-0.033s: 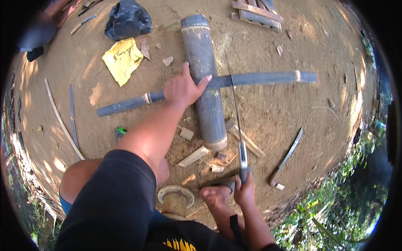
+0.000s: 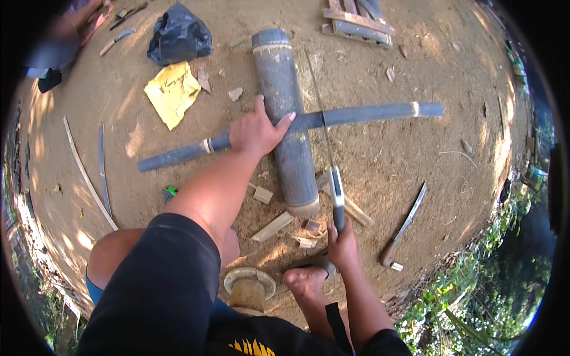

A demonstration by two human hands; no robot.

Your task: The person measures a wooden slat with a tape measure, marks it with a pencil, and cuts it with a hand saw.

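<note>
A slim, dark bamboo pole [image 2: 380, 113] lies crosswise over a thick bamboo log [image 2: 279, 77] on the ground. My left hand [image 2: 255, 132] holds the pole down where it meets the log, thumb along it and index finger stretched out; the other fingers are partly hidden. My right hand [image 2: 344, 244] is closed round the dark handle of a handsaw [image 2: 337, 193]. The saw's thin blade crosses the pole just right of the log, its tip pointing away from me. I cannot tell how deep the blade sits in the pole.
Wood offcuts [image 2: 273, 226] lie near the log's close end. To the right rests a machete [image 2: 409, 216]. A yellow sheet [image 2: 172, 95] and a black bag [image 2: 179, 35] lie far left, a wooden frame [image 2: 359, 26] far right. Another person [image 2: 53, 50] is at the far left.
My right hand has pushed the saw forward, away from me, so the blade reaches farther past the pole. My left hand stays on the pole.
</note>
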